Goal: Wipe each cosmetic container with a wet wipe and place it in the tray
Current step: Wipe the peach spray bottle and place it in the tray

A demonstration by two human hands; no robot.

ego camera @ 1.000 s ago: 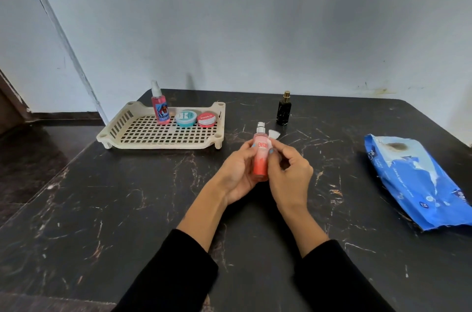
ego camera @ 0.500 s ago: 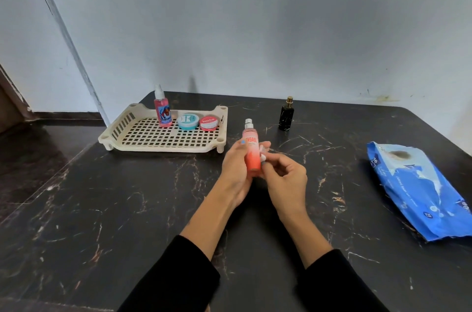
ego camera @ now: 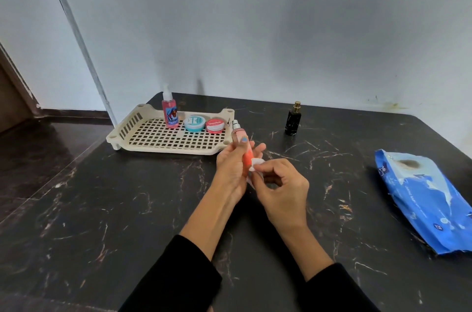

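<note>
My left hand (ego camera: 233, 166) grips an orange-pink spray bottle (ego camera: 242, 144), tilted slightly left, just right of the tray's near right corner. My right hand (ego camera: 281, 189) pinches a small white wet wipe (ego camera: 255, 164) against the bottle's lower part. The cream slotted tray (ego camera: 153, 143) at the back left holds a pink pump bottle (ego camera: 169, 114), a teal round tin (ego camera: 194, 123) and a red round tin (ego camera: 215, 126). A small black perfume bottle (ego camera: 293, 120) with a gold top stands alone on the table behind my hands.
A blue wet-wipe pack (ego camera: 424, 199) lies at the right edge of the black marble table (ego camera: 102, 209). A grey wall rises behind the table. Dark floor drops off beyond the left edge.
My left hand has carried the orange-pink bottle up and left toward the tray. My right hand has slid down to the bottle's base with the wipe.
</note>
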